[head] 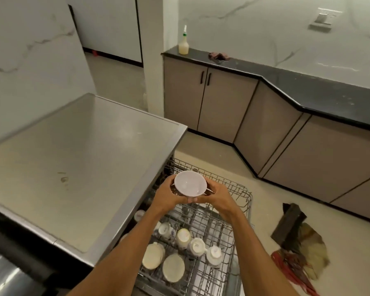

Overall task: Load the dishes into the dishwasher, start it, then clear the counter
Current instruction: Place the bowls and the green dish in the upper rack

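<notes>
A white bowl (pixel 190 183) is held over the pulled-out dishwasher rack (pixel 239 189), its inside facing me. My left hand (pixel 166 194) grips its left side and my right hand (pixel 217 196) grips its right side and underside. Something brownish shows under the bowl between my hands; I cannot tell what it is. The wire rack holds several upturned patterned cups (pixel 195 245) and two pale saucers (pixel 173 267) near its front. The far half of the rack is bare wire.
The steel top (pixel 77 159) of the dishwasher unit fills the left. A black counter (pixel 308 88) with a squeeze bottle (pixel 183 44) and a crumpled cloth (pixel 219 56) runs along the back over beige cabinets. Bags and red strips (pixel 297 246) lie on the floor at right.
</notes>
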`<state>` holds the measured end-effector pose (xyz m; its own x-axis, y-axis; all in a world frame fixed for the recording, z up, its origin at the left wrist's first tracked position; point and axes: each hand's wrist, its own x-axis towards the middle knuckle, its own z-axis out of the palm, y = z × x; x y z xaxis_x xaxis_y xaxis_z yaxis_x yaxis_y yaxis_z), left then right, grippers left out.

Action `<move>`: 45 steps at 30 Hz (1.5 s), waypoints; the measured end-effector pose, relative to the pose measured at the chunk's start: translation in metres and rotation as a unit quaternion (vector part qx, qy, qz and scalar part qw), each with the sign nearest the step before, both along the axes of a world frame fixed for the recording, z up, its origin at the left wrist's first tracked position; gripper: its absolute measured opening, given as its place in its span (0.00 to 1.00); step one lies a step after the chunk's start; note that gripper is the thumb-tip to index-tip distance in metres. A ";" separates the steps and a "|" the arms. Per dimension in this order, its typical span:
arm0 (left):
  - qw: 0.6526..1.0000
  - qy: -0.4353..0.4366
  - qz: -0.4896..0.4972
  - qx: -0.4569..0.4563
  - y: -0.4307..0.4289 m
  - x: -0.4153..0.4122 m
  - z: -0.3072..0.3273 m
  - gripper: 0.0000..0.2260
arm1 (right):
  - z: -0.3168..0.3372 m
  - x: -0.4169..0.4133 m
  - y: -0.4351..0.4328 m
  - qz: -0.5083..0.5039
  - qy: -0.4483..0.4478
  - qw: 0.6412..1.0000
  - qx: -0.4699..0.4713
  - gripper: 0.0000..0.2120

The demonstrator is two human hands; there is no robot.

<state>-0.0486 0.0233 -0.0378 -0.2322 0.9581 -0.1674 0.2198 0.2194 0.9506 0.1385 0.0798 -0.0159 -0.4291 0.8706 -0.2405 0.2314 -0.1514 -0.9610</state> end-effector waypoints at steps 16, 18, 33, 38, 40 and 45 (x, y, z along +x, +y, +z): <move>0.980 -0.084 0.021 -0.182 0.048 0.055 -0.053 0.30 | -0.080 0.037 0.022 -0.088 0.030 0.982 -0.162 0.23; 0.977 -0.093 0.044 -0.188 0.054 0.061 -0.061 0.27 | -0.087 0.037 0.031 -0.087 0.038 0.979 -0.181 0.18; 0.948 -0.061 0.135 -0.282 0.124 0.013 -0.152 0.23 | -0.183 -0.045 0.095 -0.071 -0.074 0.987 -0.127 0.17; 0.950 -0.019 0.116 -0.291 0.153 -0.012 -0.183 0.35 | -0.218 -0.085 0.122 -0.106 -0.094 0.979 -0.149 0.16; 0.946 0.006 0.110 -0.306 0.162 -0.023 -0.202 0.44 | -0.231 -0.096 0.128 -0.124 -0.105 0.974 -0.156 0.16; 0.944 -0.015 0.112 -0.310 0.179 -0.035 -0.230 0.33 | -0.256 -0.117 0.141 -0.183 -0.148 0.952 -0.197 0.18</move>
